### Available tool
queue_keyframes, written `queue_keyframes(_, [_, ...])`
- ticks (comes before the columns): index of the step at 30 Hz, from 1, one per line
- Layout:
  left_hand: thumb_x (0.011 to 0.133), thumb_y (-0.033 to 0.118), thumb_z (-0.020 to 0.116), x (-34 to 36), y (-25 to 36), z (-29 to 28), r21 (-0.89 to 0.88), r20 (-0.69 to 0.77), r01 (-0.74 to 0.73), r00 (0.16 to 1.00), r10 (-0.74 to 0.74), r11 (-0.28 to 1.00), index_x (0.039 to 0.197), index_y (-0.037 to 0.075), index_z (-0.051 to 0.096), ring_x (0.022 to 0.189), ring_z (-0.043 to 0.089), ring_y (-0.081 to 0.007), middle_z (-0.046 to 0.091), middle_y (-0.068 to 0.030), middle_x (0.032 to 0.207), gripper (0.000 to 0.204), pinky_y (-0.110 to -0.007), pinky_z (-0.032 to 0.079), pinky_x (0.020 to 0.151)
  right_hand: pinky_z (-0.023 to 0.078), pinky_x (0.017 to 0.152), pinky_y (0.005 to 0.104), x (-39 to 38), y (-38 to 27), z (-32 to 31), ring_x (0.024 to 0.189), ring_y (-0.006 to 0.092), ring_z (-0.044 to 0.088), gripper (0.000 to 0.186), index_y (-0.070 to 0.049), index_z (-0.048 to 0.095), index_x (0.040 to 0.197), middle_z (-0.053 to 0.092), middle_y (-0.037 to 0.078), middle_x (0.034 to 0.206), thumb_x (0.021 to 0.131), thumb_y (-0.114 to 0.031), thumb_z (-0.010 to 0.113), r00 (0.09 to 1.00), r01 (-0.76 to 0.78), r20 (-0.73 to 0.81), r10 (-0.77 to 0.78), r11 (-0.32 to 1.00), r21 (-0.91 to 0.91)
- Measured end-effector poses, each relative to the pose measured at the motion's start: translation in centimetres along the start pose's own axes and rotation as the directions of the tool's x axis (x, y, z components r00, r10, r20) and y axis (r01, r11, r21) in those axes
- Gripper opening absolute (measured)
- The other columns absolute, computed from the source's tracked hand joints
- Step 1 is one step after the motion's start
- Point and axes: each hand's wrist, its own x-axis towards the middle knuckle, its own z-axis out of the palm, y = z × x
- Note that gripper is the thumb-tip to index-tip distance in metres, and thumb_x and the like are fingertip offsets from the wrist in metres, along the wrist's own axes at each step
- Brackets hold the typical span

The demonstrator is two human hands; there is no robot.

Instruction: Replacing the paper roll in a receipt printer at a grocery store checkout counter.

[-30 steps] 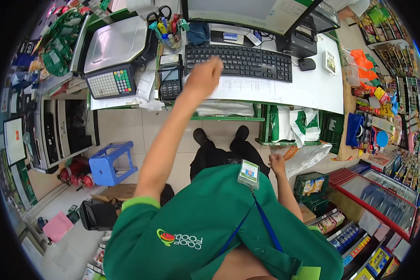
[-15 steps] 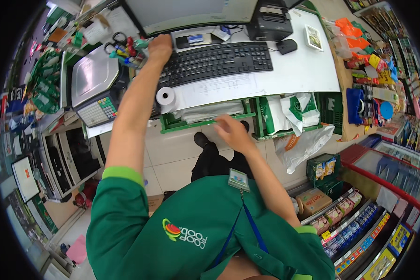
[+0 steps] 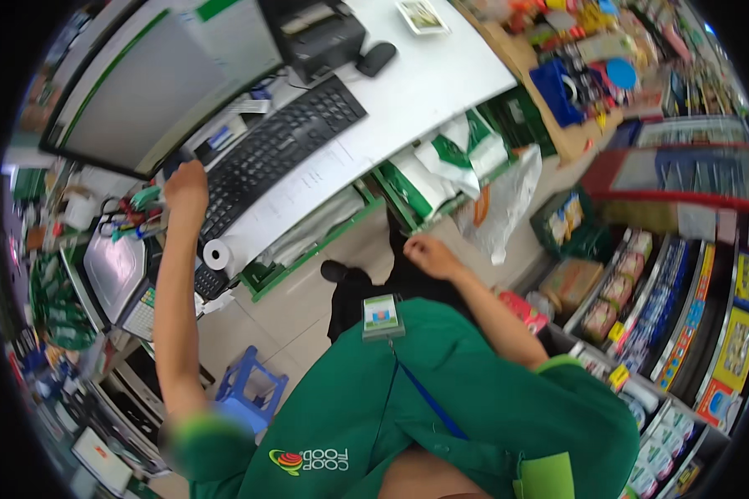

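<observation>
Head | left hand [image 3: 187, 187] reaching past black keyboard [image 3: 275, 150], fingers hidden, grip unclear | right hand [image 3: 429, 254] loose, empty, by plastic bags [image 3: 495, 195] | nothing picked up yet

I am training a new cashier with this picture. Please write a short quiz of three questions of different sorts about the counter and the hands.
1. True or false: the left hand rests at the left end of the black keyboard.
2. Multiple choice: what stands on the white counter just below the left hand? A) a red cup B) a white paper roll C) a banana
3. Fill in: the right hand is held low, near the ______ bags under the counter.

Key: 1 true; 2 B; 3 plastic
</observation>
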Motion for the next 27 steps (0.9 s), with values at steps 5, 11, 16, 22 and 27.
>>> queue_keyframes(5, [0.094, 0.04, 0.057, -9.7, 18.7, -0.9, -0.621, 0.13, -0.221, 0.917, 0.376, 0.752, 0.102, 0.014, 0.072, 0.088, 0.068, -0.0363, 0.07, -0.018, 0.09, 0.031, -0.044, 0.052, 0.075, 0.052, 0.062, 0.0304, 0.6, 11.3, -6.9, 0.068, 0.0149, 0.063, 0.02, -0.001, 0.064, 0.098, 0.064, 0.008, 0.075, 0.093, -0.02, 0.06, 0.938, -0.326, -0.107, 0.33, 0.944, 0.05])
queue_keyframes(11, [0.089, 0.029, 0.063, -6.1, 46.0, 3.2, -0.812, -0.196, -0.423, 0.847, 0.494, 0.403, 0.084, 0.007, 0.062, 0.084, 0.06, -0.0369, 0.064, -0.0135, 0.089, 0.023, -0.045, 0.049, 0.069, 0.051, 0.057, 0.0283, 1.2, 16.2, -15.2, 0.065, 0.0145, 0.061, 0.021, 0.0, 0.061, 0.1, 0.063, 0.007, 0.075, 0.095, -0.02, 0.059, 0.872, -0.438, -0.059, 0.485, 0.83, 0.345])
queue_keyframes(16, [0.088, 0.029, 0.062, 1.4, 62.9, 4.9, -0.51, -0.274, -0.743, 0.618, 0.737, 0.434, 0.108, 0.004, 0.06, 0.115, 0.049, -0.033, 0.054, -0.0139, 0.118, 0.033, -0.042, 0.044, 0.091, 0.051, 0.059, 0.0289, 0.6, 17.7, -20.1, 0.064, 0.0138, 0.061, 0.02, -0.001, 0.062, 0.097, 0.063, 0.006, 0.074, 0.095, -0.02, 0.059, 0.837, -0.326, -0.269, 0.476, 0.829, 0.454])
queue_keyframes(22, [0.096, 0.053, 0.046, 2.4, 68.5, 10.2, -0.34, 0.173, -0.453, 0.831, 0.528, 0.824, 0.146, -0.004, 0.038, 0.145, 0.02, -0.031, 0.025, -0.0161, 0.158, 0.076, -0.046, 0.016, 0.115, 0.048, 0.067, 0.0263, -2.9, 17.6, -19.5, 0.069, 0.0105, 0.058, 0.018, -0.003, 0.063, 0.101, 0.063, 0.003, 0.077, 0.096, -0.02, 0.057, 0.857, -0.373, -0.222, 0.465, 0.857, 0.357])
queue_keyframes(27, [0.073, 0.012, 0.065, -2.6, 66.5, 9.5, -0.56, -0.315, -0.64, 0.751, 0.58, 0.526, 0.112, 0.0, 0.059, 0.109, 0.049, -0.034, 0.055, -0.0138, 0.113, 0.041, -0.047, 0.034, 0.101, 0.048, 0.074, 0.0258, 0.0, 17.2, -21.9, 0.081, 0.0103, 0.059, 0.028, -0.001, 0.063, 0.107, 0.064, 0.001, 0.087, 0.094, -0.026, 0.065, 0.724, -0.27, -0.318, 0.612, 0.675, 0.686])
